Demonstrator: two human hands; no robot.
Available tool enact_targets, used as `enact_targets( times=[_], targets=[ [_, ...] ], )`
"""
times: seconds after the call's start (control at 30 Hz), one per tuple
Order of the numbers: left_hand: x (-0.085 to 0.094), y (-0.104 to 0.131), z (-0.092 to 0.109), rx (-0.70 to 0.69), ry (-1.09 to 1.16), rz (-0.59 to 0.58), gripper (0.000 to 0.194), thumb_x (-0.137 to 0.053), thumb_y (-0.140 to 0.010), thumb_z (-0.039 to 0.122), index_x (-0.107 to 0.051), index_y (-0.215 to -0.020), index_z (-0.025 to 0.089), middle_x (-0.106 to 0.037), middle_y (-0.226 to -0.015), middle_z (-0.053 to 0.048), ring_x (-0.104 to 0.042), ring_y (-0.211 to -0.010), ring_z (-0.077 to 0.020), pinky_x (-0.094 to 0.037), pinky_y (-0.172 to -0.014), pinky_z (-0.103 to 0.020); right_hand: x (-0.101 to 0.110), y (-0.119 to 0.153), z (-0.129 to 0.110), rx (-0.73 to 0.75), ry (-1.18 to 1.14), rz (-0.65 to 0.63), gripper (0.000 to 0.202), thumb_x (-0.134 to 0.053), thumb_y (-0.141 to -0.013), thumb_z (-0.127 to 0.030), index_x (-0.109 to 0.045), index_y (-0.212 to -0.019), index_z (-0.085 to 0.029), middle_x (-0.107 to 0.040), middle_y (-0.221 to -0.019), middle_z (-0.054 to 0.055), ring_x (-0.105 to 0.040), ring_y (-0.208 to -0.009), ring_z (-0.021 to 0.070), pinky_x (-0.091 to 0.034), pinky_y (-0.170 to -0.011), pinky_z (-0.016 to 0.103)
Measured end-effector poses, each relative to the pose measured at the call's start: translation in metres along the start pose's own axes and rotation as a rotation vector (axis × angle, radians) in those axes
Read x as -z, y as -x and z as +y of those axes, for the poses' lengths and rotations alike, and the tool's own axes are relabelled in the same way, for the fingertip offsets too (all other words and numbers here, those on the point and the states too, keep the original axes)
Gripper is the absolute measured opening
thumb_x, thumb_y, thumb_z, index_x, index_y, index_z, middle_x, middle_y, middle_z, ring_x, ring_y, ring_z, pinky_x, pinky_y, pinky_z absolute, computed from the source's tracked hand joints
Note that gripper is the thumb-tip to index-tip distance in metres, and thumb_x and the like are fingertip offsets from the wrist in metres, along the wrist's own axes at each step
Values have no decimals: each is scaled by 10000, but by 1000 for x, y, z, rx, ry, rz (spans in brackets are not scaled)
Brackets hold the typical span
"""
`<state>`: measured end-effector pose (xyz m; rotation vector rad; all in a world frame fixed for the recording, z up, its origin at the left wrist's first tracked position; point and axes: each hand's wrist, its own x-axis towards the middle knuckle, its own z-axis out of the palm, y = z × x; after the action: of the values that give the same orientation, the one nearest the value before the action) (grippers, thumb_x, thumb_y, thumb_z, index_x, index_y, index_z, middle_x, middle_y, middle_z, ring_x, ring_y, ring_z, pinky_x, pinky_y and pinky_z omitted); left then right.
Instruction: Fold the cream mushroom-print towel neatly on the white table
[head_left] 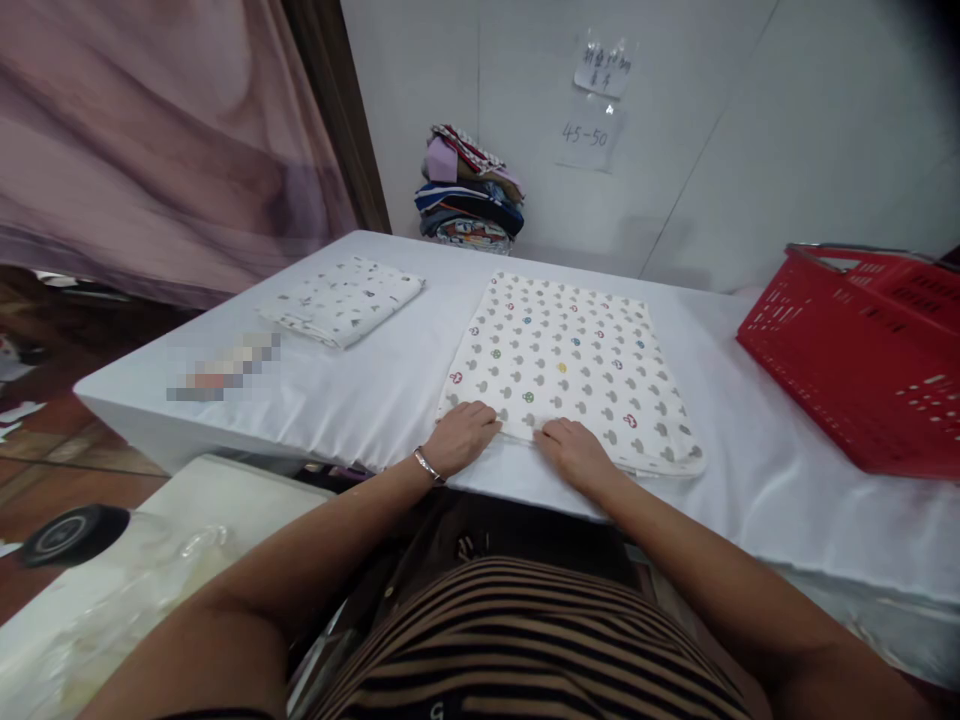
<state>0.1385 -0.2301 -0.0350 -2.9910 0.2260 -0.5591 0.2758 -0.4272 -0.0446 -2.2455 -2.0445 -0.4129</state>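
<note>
A white folded cloth (559, 355) printed with grey and coloured mushrooms lies spread as a rough square in front of me. At its near edge, toward the left corner, my left hand (466, 432) has its fingers closed on the border. My right hand (574, 450) grips the same edge near its middle, fingers curled; the fingertips of both hands are partly hidden. A second white folded cloth (345, 300) with small dark prints rests farther left, apart from my hands.
A white-covered table (405, 380) carries the cloths. On its right stands a red plastic basket (862, 370); at the back, against the wall, is a stack of folded fabrics (472, 195). A blurred-out item lies on the left. Lower left, a pale surface (217, 500) holds clear plastic.
</note>
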Motion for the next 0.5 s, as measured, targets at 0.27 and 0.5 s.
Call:
enact_targets(
  times=[0.27, 0.5],
  targets=[
    [11, 0, -2, -85, -14, -107, 219, -382, -927, 206, -596, -922, 155, -572, -872, -53, -487, -841, -175, -356, -736, -320, 16, 0, -5, 25, 51, -116, 252, -400, -922, -155, -561, -1115, -130, -564, -1011, 99, -459, -905, 218, -354, -734, 328],
    [14, -9, -1, -179, -155, -160, 209, -385, -915, 172, -588, -886, 135, -572, -847, -77, -498, -786, -190, -346, -708, -342, 17, -5, -8, 22, 24, -138, 234, -392, -931, -164, -577, -1066, -111, -566, -970, 110, -479, -868, 214, -361, -720, 330]
  ],
)
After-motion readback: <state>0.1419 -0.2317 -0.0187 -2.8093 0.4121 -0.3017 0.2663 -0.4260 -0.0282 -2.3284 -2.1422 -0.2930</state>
